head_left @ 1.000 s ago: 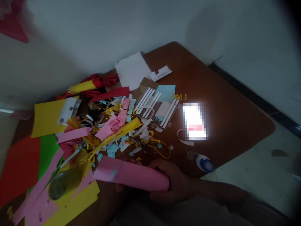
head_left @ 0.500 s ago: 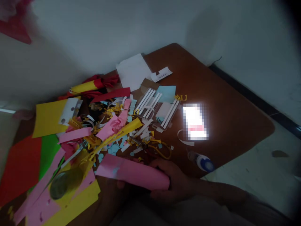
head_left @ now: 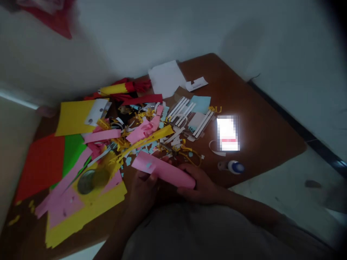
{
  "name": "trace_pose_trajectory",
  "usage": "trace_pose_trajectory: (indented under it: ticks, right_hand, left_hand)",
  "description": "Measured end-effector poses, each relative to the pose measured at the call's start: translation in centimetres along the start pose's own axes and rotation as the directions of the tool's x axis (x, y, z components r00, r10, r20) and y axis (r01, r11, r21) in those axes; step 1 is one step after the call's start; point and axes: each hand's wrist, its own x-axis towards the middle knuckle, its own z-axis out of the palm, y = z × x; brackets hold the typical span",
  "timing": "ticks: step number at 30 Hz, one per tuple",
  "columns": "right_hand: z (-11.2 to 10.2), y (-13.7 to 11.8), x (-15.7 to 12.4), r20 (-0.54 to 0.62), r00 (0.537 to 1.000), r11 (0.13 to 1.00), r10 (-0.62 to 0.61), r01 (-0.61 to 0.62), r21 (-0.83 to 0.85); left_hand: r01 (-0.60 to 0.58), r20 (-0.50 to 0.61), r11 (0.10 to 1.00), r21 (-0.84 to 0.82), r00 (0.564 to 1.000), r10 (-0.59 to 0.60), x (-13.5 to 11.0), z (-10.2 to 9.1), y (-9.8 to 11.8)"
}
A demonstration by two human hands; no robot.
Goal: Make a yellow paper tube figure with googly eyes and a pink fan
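Observation:
A pink paper tube with a small light-blue patch near its left end is held between both hands, above the table's near edge. My right hand wraps round its right end, thumb below and fingers on the far side. Under the left part is my left hand, its thumb against the near side and its fingers partly hidden behind the tube. Just beyond lie paper scraps, a yellow fringed strip and what look like scissors, half covered by scraps.
On the brown table are a lit, blurred-out phone, a blue-capped bottle, a clear case of white sticks and a round clear container. Red paper, yellow sheets and a yellow-red paper roll lie leftward.
The view has shifted, so the table contents sit further right. My left hand, mostly hidden before, now shows plainly gripping the tube's left part. The right hand keeps its hold.

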Motion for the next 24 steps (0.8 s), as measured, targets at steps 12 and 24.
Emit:
trace_pose_trajectory:
  ticks: [12, 24]
  right_hand:
    - [0.7, -2.1, -0.2, 0.098, 0.991, 0.976, -0.095, 0.112, -0.187]
    - [0.1, -2.1, -0.1, 0.147, 0.988, 0.973, -0.054, 0.085, -0.213]
  left_hand:
    - [-0.023, 0.015, 0.999, -0.031, 1.000, 0.024, -2.4, -2.1, 0.4]
    - [0.055, 0.073, 0.981, 0.185, 0.995, -0.069, -2.3, -1.8, 1.1]
